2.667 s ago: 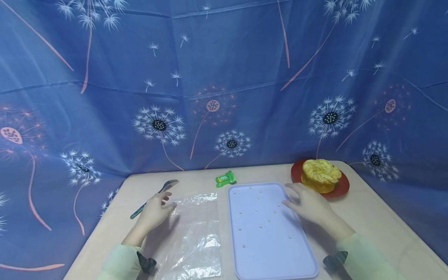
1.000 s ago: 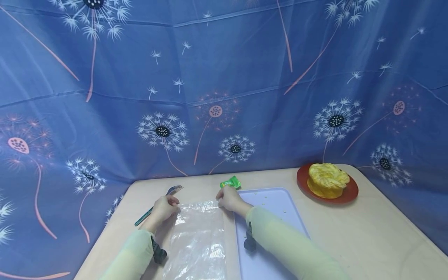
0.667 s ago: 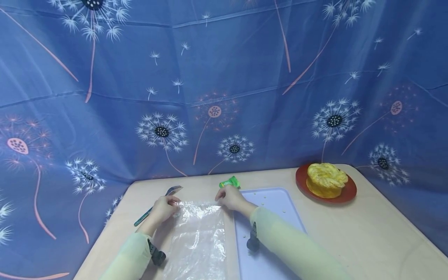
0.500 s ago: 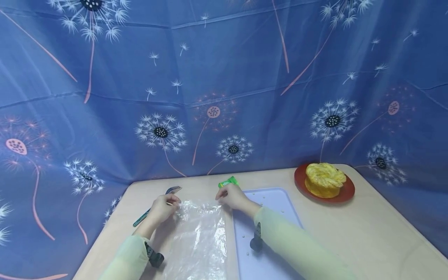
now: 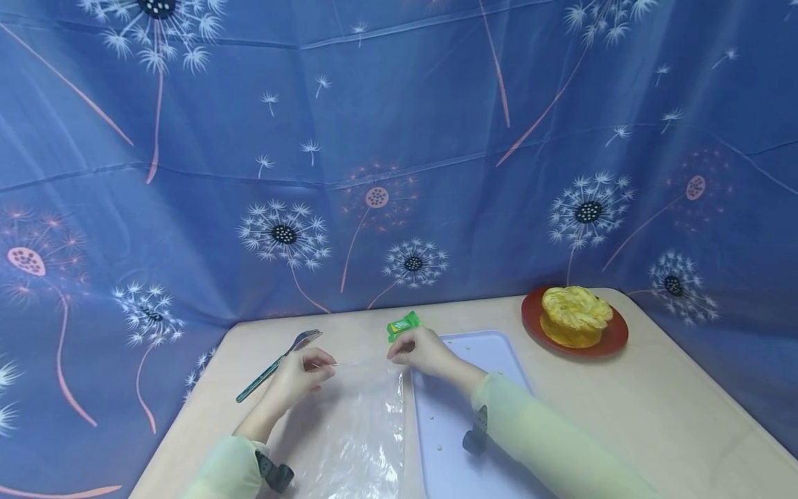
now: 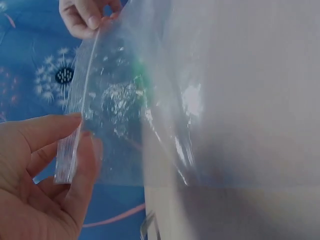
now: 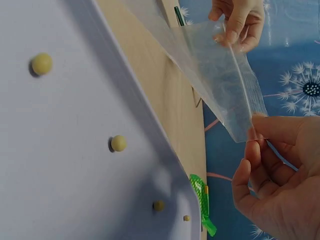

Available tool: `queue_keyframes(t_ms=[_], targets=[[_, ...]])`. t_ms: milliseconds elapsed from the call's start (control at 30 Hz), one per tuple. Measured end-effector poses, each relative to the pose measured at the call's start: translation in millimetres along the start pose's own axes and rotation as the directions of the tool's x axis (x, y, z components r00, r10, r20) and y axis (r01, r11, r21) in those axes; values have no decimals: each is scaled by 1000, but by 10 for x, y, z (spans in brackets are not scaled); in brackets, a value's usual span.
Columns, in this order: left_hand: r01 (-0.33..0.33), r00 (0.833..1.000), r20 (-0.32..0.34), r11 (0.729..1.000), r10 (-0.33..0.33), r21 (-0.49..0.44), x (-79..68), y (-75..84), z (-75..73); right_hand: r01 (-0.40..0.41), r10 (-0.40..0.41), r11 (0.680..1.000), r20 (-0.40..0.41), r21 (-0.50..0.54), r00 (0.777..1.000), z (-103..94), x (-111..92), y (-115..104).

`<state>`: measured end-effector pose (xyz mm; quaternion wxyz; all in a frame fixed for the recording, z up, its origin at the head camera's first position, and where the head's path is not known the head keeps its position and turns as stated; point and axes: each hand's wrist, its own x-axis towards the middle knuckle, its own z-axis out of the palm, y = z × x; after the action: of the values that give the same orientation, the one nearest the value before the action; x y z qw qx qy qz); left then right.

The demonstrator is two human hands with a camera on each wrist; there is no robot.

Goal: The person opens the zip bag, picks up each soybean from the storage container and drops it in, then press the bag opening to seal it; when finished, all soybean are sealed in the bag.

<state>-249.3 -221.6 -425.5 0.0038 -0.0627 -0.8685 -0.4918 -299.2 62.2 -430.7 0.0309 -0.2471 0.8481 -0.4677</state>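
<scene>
A clear zip-top plastic bag [image 5: 355, 430] has its top edge lifted, while its lower part lies toward the table's near side. My left hand [image 5: 298, 381] pinches the bag's top left near the zip strip; thumb and fingers meet on it in the left wrist view. At the other top corner, my right hand [image 5: 426, 353] pinches the zip edge between thumb and index finger, plain in the right wrist view [image 7: 285, 170]. The zip line runs straight between both hands. A fork [image 5: 274, 367] with a green handle lies just beyond the left hand.
A pale lavender tray [image 5: 483, 339] with several small yellow balls [image 7: 118, 143] lies under my right forearm. A green wrapped packet [image 5: 404, 326] sits behind the right hand. A red plate [image 5: 617, 339] bearing a yellow bread or cake [image 5: 573, 319] stands far right. Patterned blue cloth hangs behind.
My right hand came from over the tray to the bag's top right corner and grasped it. The bag's top edge has since risen, and my left hand has shifted slightly right.
</scene>
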Motion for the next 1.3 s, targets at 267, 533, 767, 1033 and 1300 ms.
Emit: queue_keyframes(t_ms=[267,533,767,1033,1300], targets=[[-34,999,-35,998,36,61,-76,114,135,29,-35,996,76,86,996,33,-12,-148],[-66,997,-31,994,69,86,-111,162,132,89,-91,996,135,25,987,144,89,-266],[-88,995,-32,992,91,92,-115,153,124,90,-88,996,140,-7,986,201,111,-270],[-231,959,-87,921,270,314,-122,201,179,85,-82,996,141,-18,987,223,125,-282],[-356,915,-64,870,399,340,-39,206,270,81,-76,996,148,-29,986,220,160,-311]])
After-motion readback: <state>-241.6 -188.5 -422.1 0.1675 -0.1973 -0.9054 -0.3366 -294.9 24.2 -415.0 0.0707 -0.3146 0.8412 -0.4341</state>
